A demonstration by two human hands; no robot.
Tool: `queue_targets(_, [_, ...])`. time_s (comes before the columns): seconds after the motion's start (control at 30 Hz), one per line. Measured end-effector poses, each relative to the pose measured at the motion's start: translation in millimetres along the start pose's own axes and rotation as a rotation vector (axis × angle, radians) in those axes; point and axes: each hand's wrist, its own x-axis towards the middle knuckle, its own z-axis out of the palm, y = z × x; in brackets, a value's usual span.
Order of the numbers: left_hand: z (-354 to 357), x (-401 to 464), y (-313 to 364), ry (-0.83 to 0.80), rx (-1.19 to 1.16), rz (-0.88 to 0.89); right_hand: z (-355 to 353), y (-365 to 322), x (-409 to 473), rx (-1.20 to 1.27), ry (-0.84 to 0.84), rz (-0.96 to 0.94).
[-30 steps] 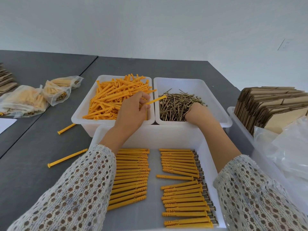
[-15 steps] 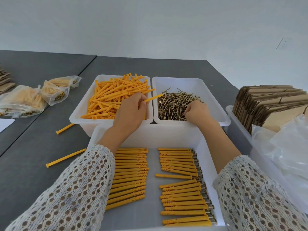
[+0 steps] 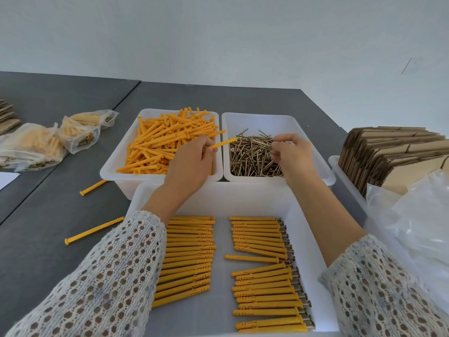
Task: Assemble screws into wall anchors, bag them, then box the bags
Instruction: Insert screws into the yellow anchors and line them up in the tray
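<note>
Grey and matte, the surface runs back to a pale wall and carries three white bins close together. At the back left, the anchor bin holds a loose heap of yellow wall anchors, too many to count. Just beside it on the right, the screw bin holds a tangle of brass screws, likewise beyond counting. Nearest the person, the front bin holds finished pieces in two columns: the left column, partly hidden under a sleeve, shows roughly twenty anchors; the right column shows about twenty with screw heads poking out at their right ends, and one piece lies slightly askew in the gap midway down.

The left hand hovers over the seam between the two back bins, fingers pinching a single anchor whose free end points right toward the screws. The right hand is above the screw bin, thumb and fingertips pinched together on a screw lifted just above the heap.

Two stray anchors lie on the bare surface left of the bins, well apart from each other. Three filled bags sit farther left. At the right edge a fourth bin holds flat cardboard boxes stood on edge, with clear empty bags piled in front.
</note>
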Motion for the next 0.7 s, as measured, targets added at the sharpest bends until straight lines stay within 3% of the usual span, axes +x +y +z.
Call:
queue_targets(0.1, [2, -1, 1, 0.031, 0.015, -0.023, 20, -3, -19, 0.29, -0.223, 0.134])
queue_targets(0.27, [1, -1, -1, 0.09, -0.036, -0.049, 67, 0, -59, 0.133, -0.425, 0.063])
queue_targets(0.43, [1, 4, 0, 0.15, -0.105, -0.148, 69, -4, -73, 0.074, -0.5, -0.026])
queue_targets(0.6, [-2, 6, -1, 0.172, -0.193, -0.182, 68, -3, -76, -0.288, -0.494, -0.346])
queue_targets(0.7, [-4, 5, -1, 0.18, -0.236, -0.206, 70, 2, -79, -0.363, -0.483, -0.436])
